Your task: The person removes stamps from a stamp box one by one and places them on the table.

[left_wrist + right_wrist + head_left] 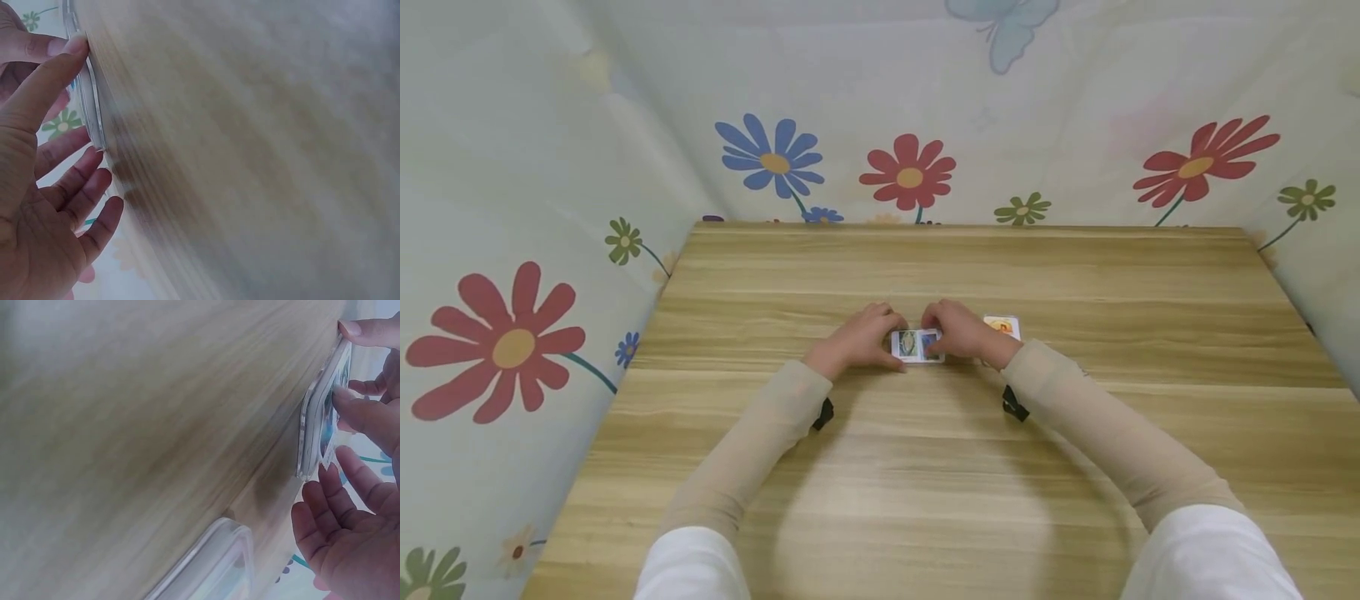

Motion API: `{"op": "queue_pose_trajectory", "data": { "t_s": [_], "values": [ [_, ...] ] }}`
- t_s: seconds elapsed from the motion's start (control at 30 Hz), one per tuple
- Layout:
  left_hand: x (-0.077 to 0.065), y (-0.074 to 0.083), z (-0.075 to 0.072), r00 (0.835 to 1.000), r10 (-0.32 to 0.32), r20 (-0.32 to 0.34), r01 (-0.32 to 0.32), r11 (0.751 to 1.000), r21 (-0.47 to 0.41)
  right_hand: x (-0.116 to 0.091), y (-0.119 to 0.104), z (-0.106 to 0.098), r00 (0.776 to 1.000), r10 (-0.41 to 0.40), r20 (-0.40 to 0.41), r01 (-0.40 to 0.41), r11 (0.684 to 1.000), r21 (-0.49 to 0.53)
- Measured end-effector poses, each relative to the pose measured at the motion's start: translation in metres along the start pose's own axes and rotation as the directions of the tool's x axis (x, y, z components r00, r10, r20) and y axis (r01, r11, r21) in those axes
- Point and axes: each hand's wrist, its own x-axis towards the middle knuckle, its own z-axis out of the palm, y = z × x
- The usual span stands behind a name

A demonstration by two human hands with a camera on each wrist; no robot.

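A small, flat, clear plastic case with two printed picture cards side by side on its face lies in the middle of the wooden table. My left hand holds the case by its left end, thumb at the near edge and fingertips at the far edge. On the right end, my right hand grips the card there, thumb pressed on the printed face and fingers around the far edge. Seen from the right wrist, the card's corner sticks out slightly past the case.
A second clear case with an orange picture lies right of my right hand, partly hidden by the wrist in the head view. The wooden table meets flower-printed cloth walls at its back and left edges.
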Motion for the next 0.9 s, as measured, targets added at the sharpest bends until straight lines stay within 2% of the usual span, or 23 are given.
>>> {"op": "queue_pose_trajectory", "data": {
  "t_s": [0.1, 0.4, 0.57, 0.9],
  "values": [
    [0.001, 0.0003, -0.0006, 1.0, 0.005, -0.003, -0.005, 1.0, 0.008, 0.0013, 0.0004, -0.0013, 1.0, 0.03, 0.006, -0.03, 0.999, 0.022],
    [-0.0001, -0.0005, 0.001, 1.0, 0.0, 0.008, 0.0, 1.0, 0.024, 0.0032, 0.0018, -0.0005, 0.999, 0.034, -0.001, -0.034, 0.999, 0.015],
    [-0.0029, 0.0, 0.0003, 1.0, 0.015, 0.015, -0.015, 1.0, 0.007, 0.0031, 0.0029, 0.0014, 0.999, 0.041, -0.018, -0.041, 0.999, 0.016],
    [-0.0055, 0.0016, -0.0035, 0.999, -0.013, 0.042, 0.015, 0.999, -0.037, 0.0005, 0.0013, 0.0033, 0.994, 0.077, -0.075, -0.077, 0.997, 0.003]
  ]
}}
